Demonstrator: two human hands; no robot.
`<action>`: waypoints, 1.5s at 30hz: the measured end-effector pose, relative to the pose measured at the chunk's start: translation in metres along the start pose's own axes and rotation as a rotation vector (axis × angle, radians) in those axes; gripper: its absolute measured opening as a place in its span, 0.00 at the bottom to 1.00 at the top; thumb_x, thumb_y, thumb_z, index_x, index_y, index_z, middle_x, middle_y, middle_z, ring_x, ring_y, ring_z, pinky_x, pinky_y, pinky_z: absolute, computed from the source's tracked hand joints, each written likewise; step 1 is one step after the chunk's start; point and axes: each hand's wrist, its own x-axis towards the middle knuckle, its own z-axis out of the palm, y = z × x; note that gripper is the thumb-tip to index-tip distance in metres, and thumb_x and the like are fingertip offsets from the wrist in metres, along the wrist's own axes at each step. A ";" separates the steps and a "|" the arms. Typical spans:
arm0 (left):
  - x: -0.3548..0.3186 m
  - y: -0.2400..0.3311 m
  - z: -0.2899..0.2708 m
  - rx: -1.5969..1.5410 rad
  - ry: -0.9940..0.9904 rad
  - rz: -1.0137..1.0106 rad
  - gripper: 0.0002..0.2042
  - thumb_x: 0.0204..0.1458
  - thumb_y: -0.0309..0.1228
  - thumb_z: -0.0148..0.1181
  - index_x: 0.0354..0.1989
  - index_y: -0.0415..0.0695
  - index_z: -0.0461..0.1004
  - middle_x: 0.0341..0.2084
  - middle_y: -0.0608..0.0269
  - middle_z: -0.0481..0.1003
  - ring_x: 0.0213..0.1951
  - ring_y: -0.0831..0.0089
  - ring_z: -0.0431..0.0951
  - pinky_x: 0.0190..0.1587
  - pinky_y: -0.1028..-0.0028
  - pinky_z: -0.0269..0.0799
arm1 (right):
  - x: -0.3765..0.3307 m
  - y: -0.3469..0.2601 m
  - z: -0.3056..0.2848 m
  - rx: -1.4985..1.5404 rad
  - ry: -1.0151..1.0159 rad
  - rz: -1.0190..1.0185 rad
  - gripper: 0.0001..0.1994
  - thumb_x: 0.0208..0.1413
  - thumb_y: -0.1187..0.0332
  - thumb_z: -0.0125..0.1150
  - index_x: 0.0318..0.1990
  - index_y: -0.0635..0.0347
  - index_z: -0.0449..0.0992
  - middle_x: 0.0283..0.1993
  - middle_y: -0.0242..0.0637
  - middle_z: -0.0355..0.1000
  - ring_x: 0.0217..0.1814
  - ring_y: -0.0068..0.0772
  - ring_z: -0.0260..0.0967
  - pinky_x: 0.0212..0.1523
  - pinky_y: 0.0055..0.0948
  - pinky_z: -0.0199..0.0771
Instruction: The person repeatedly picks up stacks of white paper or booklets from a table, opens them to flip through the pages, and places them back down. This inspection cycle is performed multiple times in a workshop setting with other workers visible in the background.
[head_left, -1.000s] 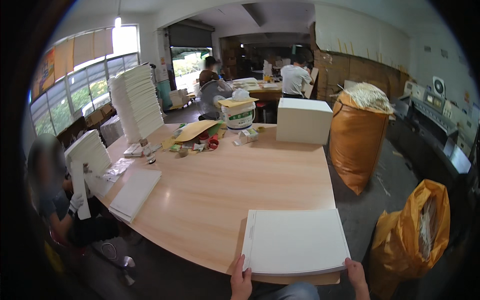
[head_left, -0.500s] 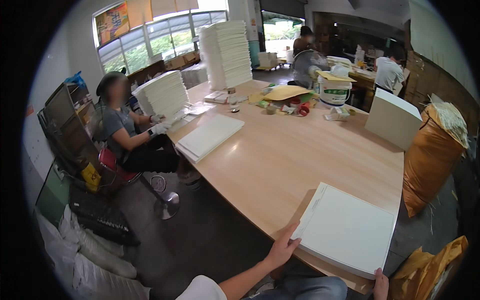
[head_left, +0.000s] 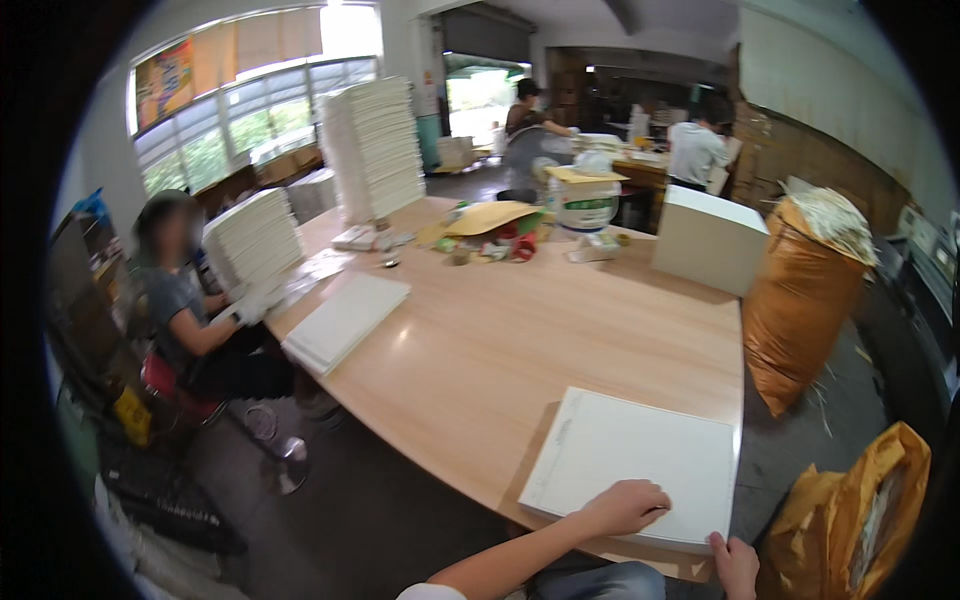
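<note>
A thick, squared stack of white sheets lies at the near right corner of the wooden table, its top sheet bearing a thin printed border. Over the near part of that top sheet is my left hand, fingers curled together; whether anything is between them is hidden. My right hand grips the stack's near right corner, the thumb against its edge and the other fingers partly out of sight.
The table also bears a low white pile, tall white stacks, yellow paper, a bucket and a pale block. Orange sacks stand to the right. A gloved co-worker sits at left; others work farther back.
My left hand has left the stack's left edge and moved right, over the top sheet, its fingers now curled. My right hand stays at the corner. The view has turned right.
</note>
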 end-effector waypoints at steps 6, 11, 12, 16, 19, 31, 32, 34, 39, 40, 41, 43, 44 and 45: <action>-0.006 0.016 -0.020 -0.046 0.082 -0.079 0.07 0.59 0.28 0.66 0.45 0.47 0.84 0.39 0.60 0.82 0.45 0.58 0.81 0.48 0.64 0.79 | -0.012 -0.025 -0.015 0.220 -0.002 0.037 0.28 0.60 0.44 0.68 0.25 0.65 0.74 0.27 0.53 0.77 0.31 0.60 0.75 0.34 0.49 0.73; -0.005 0.017 -0.023 -0.174 0.090 -0.079 0.08 0.57 0.25 0.67 0.45 0.46 0.83 0.49 0.61 0.81 0.55 0.59 0.79 0.54 0.63 0.80 | -0.005 -0.027 -0.032 0.534 -0.080 0.134 0.26 0.66 0.50 0.66 0.25 0.65 0.72 0.20 0.42 0.74 0.29 0.35 0.79 0.30 0.38 0.75; -0.006 0.017 -0.023 -0.176 0.089 -0.080 0.09 0.57 0.25 0.67 0.46 0.46 0.84 0.50 0.61 0.81 0.55 0.59 0.79 0.55 0.63 0.79 | -0.005 -0.032 -0.041 0.703 -0.132 0.208 0.25 0.67 0.52 0.66 0.26 0.65 0.72 0.19 0.40 0.72 0.30 0.28 0.80 0.29 0.35 0.75; -0.005 0.014 -0.009 -0.241 0.051 -0.121 0.11 0.57 0.23 0.68 0.48 0.46 0.85 0.54 0.56 0.81 0.55 0.59 0.81 0.53 0.64 0.82 | -0.010 -0.061 -0.012 0.517 0.357 -0.079 0.20 0.65 0.57 0.67 0.31 0.63 0.68 0.23 0.47 0.69 0.25 0.45 0.72 0.30 0.46 0.69; -0.008 -0.010 -0.006 -0.224 0.121 -0.052 0.13 0.54 0.20 0.68 0.48 0.45 0.86 0.52 0.52 0.83 0.56 0.56 0.81 0.58 0.62 0.80 | 0.012 -0.063 -0.019 1.330 -0.040 0.188 0.20 0.67 0.58 0.66 0.30 0.60 0.65 0.23 0.32 0.66 0.21 0.27 0.63 0.24 0.35 0.65; 0.005 0.022 -0.031 -0.259 0.009 -0.037 0.32 0.36 0.48 0.85 0.51 0.48 0.85 0.51 0.58 0.80 0.55 0.58 0.80 0.57 0.62 0.78 | 0.015 -0.085 -0.051 1.589 -0.101 0.182 0.18 0.70 0.61 0.58 0.26 0.52 0.67 0.20 0.27 0.66 0.19 0.21 0.68 0.20 0.22 0.62; 0.005 0.024 -0.031 -0.276 0.007 -0.055 0.32 0.35 0.48 0.85 0.51 0.48 0.85 0.50 0.58 0.80 0.54 0.59 0.81 0.57 0.63 0.78 | 0.015 -0.083 -0.050 1.588 -0.103 0.180 0.17 0.70 0.61 0.58 0.26 0.53 0.69 0.20 0.26 0.66 0.19 0.21 0.69 0.21 0.22 0.62; 0.005 0.021 -0.032 -0.277 -0.012 -0.036 0.31 0.36 0.45 0.86 0.51 0.47 0.85 0.50 0.59 0.80 0.54 0.60 0.81 0.57 0.63 0.78 | 0.017 -0.083 -0.051 1.572 -0.109 0.173 0.17 0.71 0.61 0.58 0.27 0.54 0.70 0.20 0.26 0.66 0.20 0.21 0.69 0.21 0.22 0.62; 0.002 0.018 -0.030 -0.325 -0.002 -0.093 0.26 0.41 0.37 0.85 0.51 0.47 0.85 0.50 0.60 0.80 0.53 0.62 0.81 0.58 0.64 0.78 | 0.018 -0.086 -0.058 1.498 -0.136 0.183 0.17 0.70 0.61 0.60 0.27 0.55 0.71 0.20 0.26 0.67 0.20 0.20 0.69 0.21 0.21 0.62; 0.002 0.019 -0.032 -0.333 -0.003 -0.094 0.25 0.42 0.35 0.84 0.51 0.47 0.85 0.51 0.59 0.80 0.53 0.62 0.81 0.58 0.64 0.77 | 0.018 -0.087 -0.060 1.479 -0.128 0.180 0.18 0.70 0.59 0.60 0.27 0.54 0.71 0.20 0.25 0.66 0.19 0.20 0.69 0.21 0.21 0.62; 0.001 0.020 -0.033 -0.341 -0.003 -0.096 0.24 0.44 0.33 0.84 0.52 0.47 0.85 0.51 0.59 0.80 0.53 0.62 0.81 0.58 0.64 0.77 | 0.017 -0.089 -0.061 1.459 -0.120 0.176 0.18 0.70 0.58 0.60 0.26 0.54 0.70 0.20 0.25 0.66 0.19 0.19 0.68 0.20 0.20 0.61; 0.000 0.026 -0.028 -0.485 0.068 -0.185 0.23 0.49 0.29 0.79 0.55 0.47 0.83 0.53 0.57 0.80 0.54 0.62 0.81 0.59 0.65 0.77 | 0.016 -0.092 -0.061 1.389 -0.072 0.158 0.19 0.70 0.57 0.60 0.26 0.54 0.70 0.19 0.25 0.65 0.18 0.18 0.67 0.20 0.20 0.60; 0.001 0.029 -0.025 -0.557 0.104 -0.230 0.22 0.51 0.27 0.77 0.57 0.47 0.82 0.54 0.56 0.80 0.54 0.62 0.81 0.59 0.65 0.76 | 0.016 -0.093 -0.058 1.340 -0.036 0.146 0.20 0.70 0.56 0.60 0.26 0.54 0.70 0.19 0.25 0.65 0.18 0.18 0.66 0.20 0.20 0.60; 0.002 0.031 -0.023 -0.503 0.159 -0.213 0.22 0.53 0.27 0.74 0.59 0.47 0.81 0.55 0.55 0.79 0.55 0.62 0.81 0.59 0.65 0.76 | 0.015 -0.093 -0.053 1.293 -0.005 0.141 0.20 0.70 0.56 0.60 0.26 0.54 0.70 0.19 0.25 0.65 0.18 0.18 0.66 0.20 0.20 0.60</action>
